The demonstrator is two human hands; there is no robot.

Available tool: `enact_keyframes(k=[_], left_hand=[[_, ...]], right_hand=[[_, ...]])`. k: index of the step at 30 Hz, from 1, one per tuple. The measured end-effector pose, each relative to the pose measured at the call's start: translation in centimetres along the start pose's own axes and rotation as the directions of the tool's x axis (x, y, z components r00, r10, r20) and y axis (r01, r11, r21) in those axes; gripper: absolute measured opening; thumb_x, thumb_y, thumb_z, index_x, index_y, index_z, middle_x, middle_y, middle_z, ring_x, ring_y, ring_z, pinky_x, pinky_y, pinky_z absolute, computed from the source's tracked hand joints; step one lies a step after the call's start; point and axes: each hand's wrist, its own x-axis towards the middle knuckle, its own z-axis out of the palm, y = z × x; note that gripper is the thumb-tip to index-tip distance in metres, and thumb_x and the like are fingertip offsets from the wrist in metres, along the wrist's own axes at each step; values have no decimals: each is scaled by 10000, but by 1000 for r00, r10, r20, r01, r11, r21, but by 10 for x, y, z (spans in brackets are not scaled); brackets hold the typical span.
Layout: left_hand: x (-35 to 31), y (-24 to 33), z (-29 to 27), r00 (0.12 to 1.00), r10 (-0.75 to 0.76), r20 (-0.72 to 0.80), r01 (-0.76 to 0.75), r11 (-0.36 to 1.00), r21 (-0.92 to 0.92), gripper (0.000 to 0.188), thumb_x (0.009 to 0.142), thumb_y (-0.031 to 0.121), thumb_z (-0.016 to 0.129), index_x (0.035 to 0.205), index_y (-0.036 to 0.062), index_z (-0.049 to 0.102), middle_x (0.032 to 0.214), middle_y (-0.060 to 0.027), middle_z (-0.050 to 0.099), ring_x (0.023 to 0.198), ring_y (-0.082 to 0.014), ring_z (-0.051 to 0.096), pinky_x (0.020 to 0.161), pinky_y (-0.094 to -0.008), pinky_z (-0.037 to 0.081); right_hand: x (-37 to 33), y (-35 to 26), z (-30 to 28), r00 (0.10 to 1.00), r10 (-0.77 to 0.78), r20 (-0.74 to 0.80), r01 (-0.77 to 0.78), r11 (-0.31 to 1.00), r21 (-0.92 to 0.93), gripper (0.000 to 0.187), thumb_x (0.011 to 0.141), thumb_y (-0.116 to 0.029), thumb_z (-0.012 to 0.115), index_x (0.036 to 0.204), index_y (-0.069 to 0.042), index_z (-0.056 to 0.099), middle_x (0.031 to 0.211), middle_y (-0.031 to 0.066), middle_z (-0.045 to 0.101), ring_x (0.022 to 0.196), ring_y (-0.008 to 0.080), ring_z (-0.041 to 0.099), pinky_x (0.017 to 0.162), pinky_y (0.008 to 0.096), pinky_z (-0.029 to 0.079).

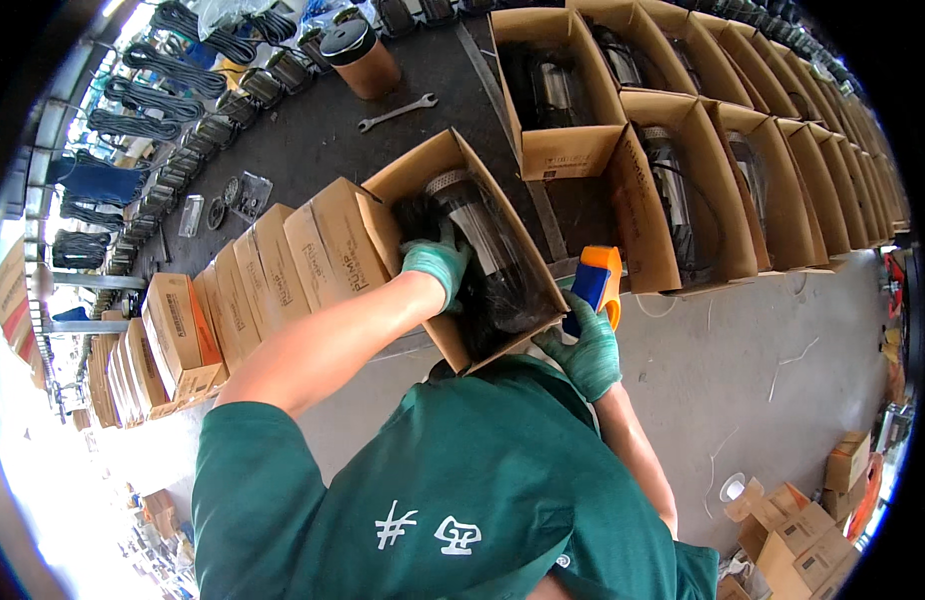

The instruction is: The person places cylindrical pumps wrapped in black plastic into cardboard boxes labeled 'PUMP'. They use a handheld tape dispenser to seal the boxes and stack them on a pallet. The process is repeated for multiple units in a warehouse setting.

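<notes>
An open cardboard box (pixel 503 205) stands tilted in front of me at the table's near edge. Inside lies a steel cylindrical pump (pixel 480 232) with a perforated end, wrapped partly in clear plastic, with black cable around it. My left hand (pixel 441 262), in a green glove, reaches into the box with its fingers apart, touching the pump and cable. At the box's near right corner is my right hand (pixel 589 350), also gloved, closed around an orange and blue tape dispenser (pixel 598 284). Its fingers are partly hidden behind the tool and the box.
Closed cartons (pixel 333 245) stand in a row to the left. Open boxes with pumps (pixel 678 190) fill the right. On the dark table (pixel 448 75) lie a wrench (pixel 398 113), a brown tub with a black lid (pixel 363 70) and coiled cables (pixel 158 95). Flattened cartons (pixel 798 545) litter the floor.
</notes>
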Motion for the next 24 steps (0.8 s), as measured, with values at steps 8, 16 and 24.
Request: enact_keyframes(k=[8, 16, 24], left_hand=[[-14, 8, 1, 997, -5, 73, 13, 994, -112, 1235, 695, 716, 841, 1674, 183, 309, 1749, -284, 24, 1576, -547, 168, 1196, -766, 249], [-12, 16, 6, 994, -104, 24, 106, 984, -146, 1051, 802, 683, 731, 1635, 155, 368, 1737, -248, 133, 1518, -519, 223, 1144, -747, 291], [-57, -15, -20, 977, 122, -177, -164, 955, -248, 515, 965, 395, 691, 1336, 43, 641, 1366, -261, 646, 1150, -414, 695, 933, -518, 575]], right_hand=[[-3, -9, -5, 988, -155, -3, 138, 889, -436, 874, 656, -397, 1004, 1371, -48, 640, 1097, 149, 727, 985, 298, 720, 883, 397, 594], [9, -32, 7, 991, -97, -87, 19, 765, -644, 764, 745, -491, 925, 1335, -76, 675, 1037, 173, 750, 933, 367, 717, 845, 453, 589], [22, -49, 4, 999, 1, -37, -28, 662, -749, 724, 746, -573, 894, 1258, -95, 712, 1023, 183, 725, 952, 371, 702, 868, 470, 561]])
